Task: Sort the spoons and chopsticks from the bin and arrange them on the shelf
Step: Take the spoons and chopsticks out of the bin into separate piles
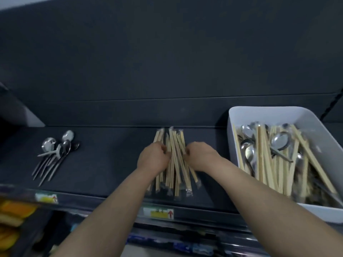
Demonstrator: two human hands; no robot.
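Note:
A pile of wrapped wooden chopsticks (173, 164) lies on the dark shelf (115, 156), roughly lined up front to back. My left hand (153, 158) grips the pile's left side with curled fingers. My right hand (201, 156) grips its right side the same way. Several metal spoons (55, 153) lie together on the shelf at the left. A white bin (239, 115) at the right holds more chopsticks mixed with spoons (280, 140).
The shelf's back wall (167, 71) rises dark behind everything. Price labels (158, 213) sit on the shelf's front edge. Orange packets (13, 214) fill the lower shelf at the bottom left.

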